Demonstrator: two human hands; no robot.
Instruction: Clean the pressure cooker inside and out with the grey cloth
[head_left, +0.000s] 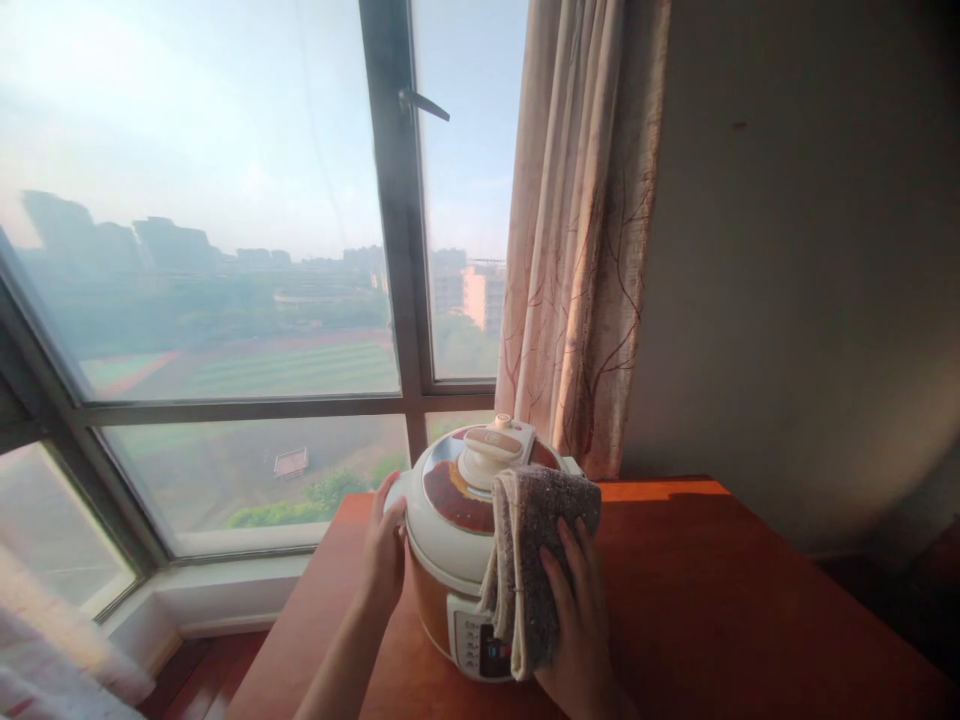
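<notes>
A white and red electric pressure cooker (457, 505) stands on a reddish wooden table (690, 600), its control panel (480, 650) facing me. My left hand (384, 550) rests on the cooker's left side, fingers curved against the lid's edge. My right hand (576, 610) lies flat on a folded grey-brown cloth (536, 540), pressing it against the cooker's right front. The cloth drapes over the lid's rim and hangs down beside the panel. The lid's cream handle (491, 448) is uncovered.
A large window with a dark metal frame (397, 250) fills the left, looking out on distant buildings and a field. A patterned beige curtain (581, 230) hangs behind the cooker. A plain wall (810, 260) is to the right. A pale fabric (45, 650) sits at the lower left.
</notes>
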